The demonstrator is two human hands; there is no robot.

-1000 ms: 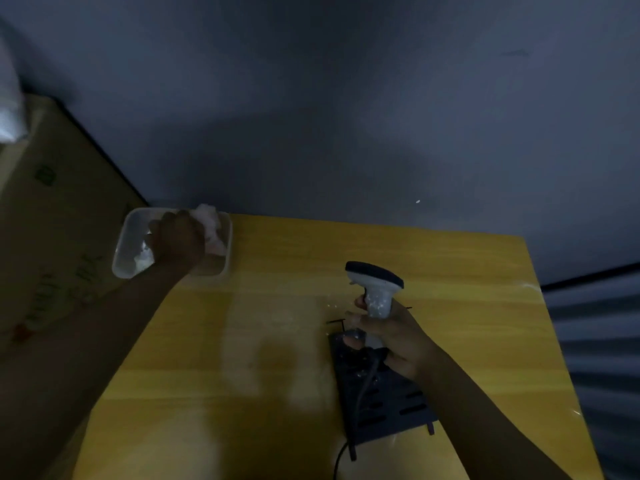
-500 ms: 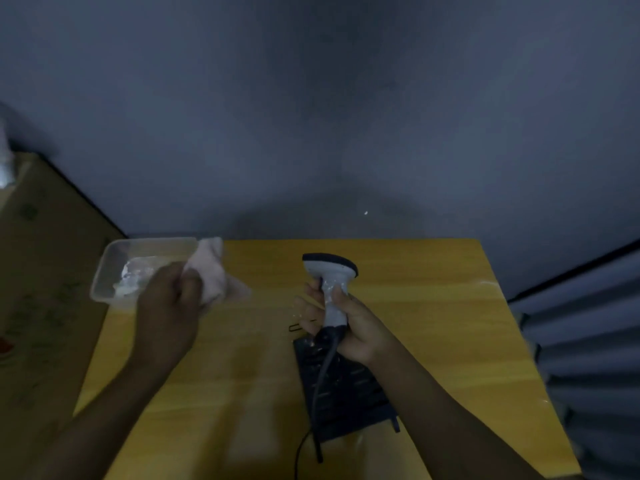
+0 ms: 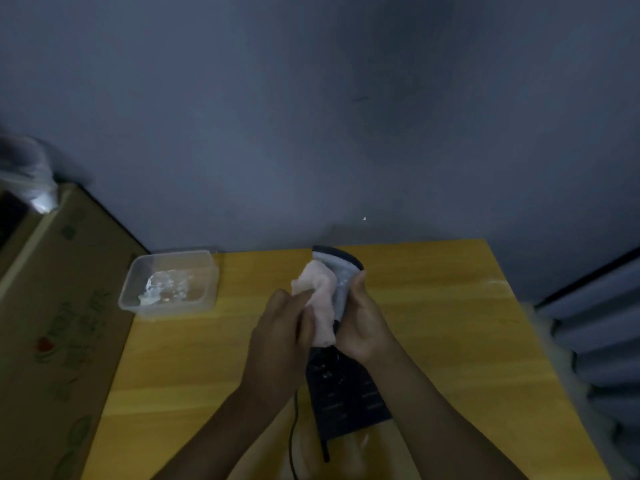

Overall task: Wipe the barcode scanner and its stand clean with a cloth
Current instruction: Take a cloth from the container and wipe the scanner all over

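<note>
A white barcode scanner [image 3: 341, 268] with a dark head stands upright above the yellow table [image 3: 433, 323]. My right hand [image 3: 362, 323] grips its handle from the right. My left hand [image 3: 282, 337] holds a pale pink cloth [image 3: 320, 299] pressed against the scanner's left side, covering much of the handle. Below the hands lies the black slotted stand [image 3: 346, 393] flat on the table. The scanner's thin black cable [image 3: 293, 434] runs down toward the table's near edge.
A clear plastic container [image 3: 169, 282] with some white, wet-looking material in it sits at the table's back left corner. A large cardboard box [image 3: 52, 323] stands against the table's left side. A grey wall is behind; corrugated grey sheeting [image 3: 606, 341] is at right.
My left hand took the cloth out of the container and carried it right to the scanner. My right hand lifted the scanner off the stand and keeps holding it.
</note>
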